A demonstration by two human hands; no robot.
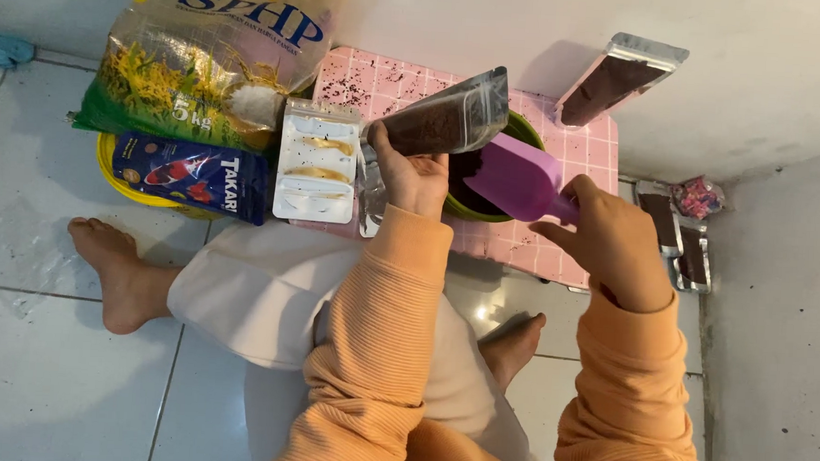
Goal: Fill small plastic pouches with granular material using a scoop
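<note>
Two hands — left (413, 176) grips pouch (448, 122), right (606, 239) scoop (517, 178).

- I am sitting barefoot on a white tiled floor (38, 370) in a corner of a home, with plain painted walls (774, 72) closing in around me.
- I am working at a low pink tiled-pattern table (565, 126), the small kind used on a house floor.
- A big sack of rice (204, 61) is leaning on a yellow basin (118, 173) beside me, a household staple.
- Small filled pouches (685, 245) are lying by the wall, suggesting home packing.
</note>
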